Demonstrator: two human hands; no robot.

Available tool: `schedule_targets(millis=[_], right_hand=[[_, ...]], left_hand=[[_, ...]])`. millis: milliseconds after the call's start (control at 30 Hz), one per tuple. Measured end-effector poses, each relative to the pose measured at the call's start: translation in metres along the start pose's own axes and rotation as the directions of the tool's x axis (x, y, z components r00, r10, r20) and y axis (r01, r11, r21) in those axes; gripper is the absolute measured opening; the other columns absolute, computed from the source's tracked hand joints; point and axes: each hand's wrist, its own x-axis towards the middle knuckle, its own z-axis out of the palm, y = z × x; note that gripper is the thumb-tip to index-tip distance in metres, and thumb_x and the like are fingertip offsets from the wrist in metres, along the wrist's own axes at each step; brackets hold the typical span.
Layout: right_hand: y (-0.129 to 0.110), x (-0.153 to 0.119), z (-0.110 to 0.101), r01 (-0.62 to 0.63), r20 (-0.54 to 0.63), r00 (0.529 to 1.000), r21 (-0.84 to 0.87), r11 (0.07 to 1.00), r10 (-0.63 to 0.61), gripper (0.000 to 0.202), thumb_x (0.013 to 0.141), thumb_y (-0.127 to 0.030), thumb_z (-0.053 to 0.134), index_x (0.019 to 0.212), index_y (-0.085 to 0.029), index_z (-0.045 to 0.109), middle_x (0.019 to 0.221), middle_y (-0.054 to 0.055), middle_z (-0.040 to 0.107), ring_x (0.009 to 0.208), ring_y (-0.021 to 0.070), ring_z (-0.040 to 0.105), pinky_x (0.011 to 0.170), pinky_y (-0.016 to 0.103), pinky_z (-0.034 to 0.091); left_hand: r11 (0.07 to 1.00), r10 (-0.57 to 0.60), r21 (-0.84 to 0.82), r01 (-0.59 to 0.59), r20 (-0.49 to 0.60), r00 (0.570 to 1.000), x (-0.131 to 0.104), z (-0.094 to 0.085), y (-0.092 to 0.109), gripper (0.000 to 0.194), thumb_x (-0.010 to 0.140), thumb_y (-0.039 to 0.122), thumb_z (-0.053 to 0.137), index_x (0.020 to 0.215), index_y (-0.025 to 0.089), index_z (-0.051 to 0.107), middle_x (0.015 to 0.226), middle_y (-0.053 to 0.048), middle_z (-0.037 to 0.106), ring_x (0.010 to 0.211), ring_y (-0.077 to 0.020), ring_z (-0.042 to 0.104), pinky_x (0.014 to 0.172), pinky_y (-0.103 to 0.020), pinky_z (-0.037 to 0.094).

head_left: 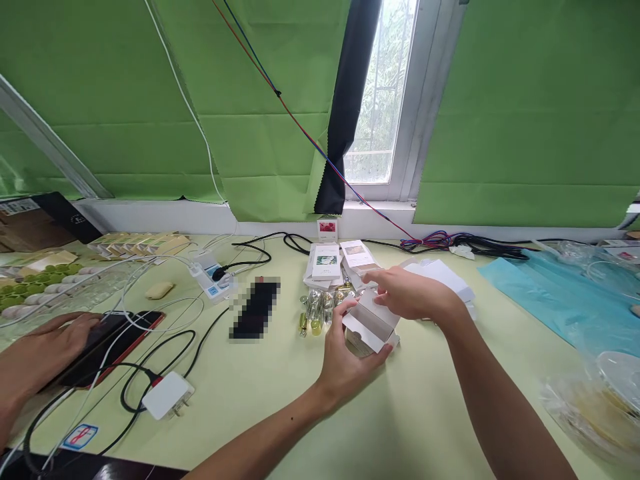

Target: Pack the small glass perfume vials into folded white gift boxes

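white box: between hands, mouth open, long axis 10-to-4 o'clock. left hand: clamped on box from 7 o'clock. right hand: nearer 1 o'clock edge; grip indeterminable.

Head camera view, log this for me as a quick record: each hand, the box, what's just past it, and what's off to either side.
Left hand: holds the white box from below and the side
Right hand: at the box's far edge, fingers bent
Box state: open, tilted
Just past it: silver and gold-coloured pieces, then printed white boxes
Left side: white charger; another person's hand at the table's edge
Right side: blue sheet, clear plastic bag
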Motion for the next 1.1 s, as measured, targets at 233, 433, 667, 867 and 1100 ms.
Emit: schedule_targets(millis=[233, 433, 667, 867, 1100], right_hand=[[0.0014, 0.0038, 0.0016, 0.038, 0.067, 0.997, -0.04, 0.998, -0.035, 0.044, 0.094, -0.019, 0.053, 0.139, -0.018, 0.058, 0.119, 0.016, 0.068, 0.091, 0.0241, 0.067, 0.062, 0.027, 0.041], [-0.0008, 0.0051, 0.0007, 0.053, 0.091, 0.995, -0.069, 0.996, -0.047, 0.043, 0.092, -0.018, 0.055, 0.135, -0.015, 0.059, 0.12, 0.016, 0.066, 0.095, 0.0249, 0.066, 0.064, 0.028, 0.04], [0.0007, 0.0072, 0.0016, 0.06, 0.115, 0.992, -0.054, 0.997, -0.054, 0.046, 0.09, -0.028, 0.059, 0.134, -0.014, 0.06, 0.121, 0.017, 0.066, 0.1, 0.0281, 0.064, 0.066, 0.03, 0.04], [0.0013, 0.0064, 0.0016, 0.038, 0.124, 0.992, -0.058, 0.998, -0.031, 0.052, 0.088, -0.036, 0.062, 0.136, -0.016, 0.059, 0.121, 0.015, 0.064, 0.097, 0.0269, 0.064, 0.064, 0.029, 0.041], [-0.0021, 0.0057, -0.0007, 0.01, 0.138, 0.99, -0.057, 0.998, -0.002, 0.055, 0.081, -0.037, 0.071, 0.131, -0.016, 0.062, 0.116, 0.013, 0.065, 0.085, 0.0239, 0.065, 0.058, 0.029, 0.038]], left_hand=[[1.0, -0.028, -0.007, 0.028, 0.009, 1.0, -0.0002, -0.0001, 0.0006, 0.074, 0.067, 0.037, 0.088, 0.128, 0.028, 0.046, 0.128, -0.008, 0.061, 0.109, -0.0268, 0.063, 0.089, -0.039, 0.054], [0.999, -0.03, -0.012, 0.031, 0.006, 1.0, 0.0009, -0.0012, -0.0013, 0.077, 0.066, 0.038, 0.089, 0.129, 0.028, 0.046, 0.129, -0.008, 0.059, 0.109, -0.0264, 0.063, 0.091, -0.04, 0.052], [0.999, -0.027, -0.018, 0.027, 0.0, 1.0, 0.0004, -0.0012, -0.0037, 0.078, 0.063, 0.039, 0.091, 0.128, 0.028, 0.048, 0.128, -0.008, 0.06, 0.11, -0.0274, 0.063, 0.092, -0.041, 0.052], [0.999, 0.015, -0.028, -0.015, 0.021, 1.0, 0.0017, -0.0039, -0.0075, 0.079, 0.063, 0.038, 0.09, 0.129, 0.027, 0.047, 0.131, -0.01, 0.057, 0.115, -0.0289, 0.061, 0.095, -0.041, 0.051], [0.99, 0.119, -0.078, -0.114, 0.064, 0.991, 0.0028, -0.0067, -0.0084, 0.073, 0.07, 0.047, 0.08, 0.13, 0.026, 0.046, 0.127, -0.01, 0.056, 0.113, -0.029, 0.059, 0.095, -0.042, 0.051]])
